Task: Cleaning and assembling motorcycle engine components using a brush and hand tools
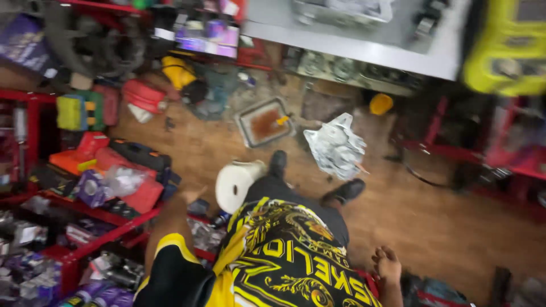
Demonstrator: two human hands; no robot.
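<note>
Beside the red shelf (114, 224), left hand (190, 196), grip unclear, nears a paper-towel roll (236, 183): light, soft, best clasped around its middle. Right hand (388, 264) hangs empty, loosely curled.

One head view — tilted steeply down over the torso; floor (443, 227) far below.

Black-and-yellow patterned shirt (284, 256), white paper roll (234, 183), red shelves (96, 239), brownish, perhaps wooden floor (443, 227).

Wooden floor (432, 227): metal tray (264, 122), crumpled foil (335, 146), yellow lid (380, 104).
</note>
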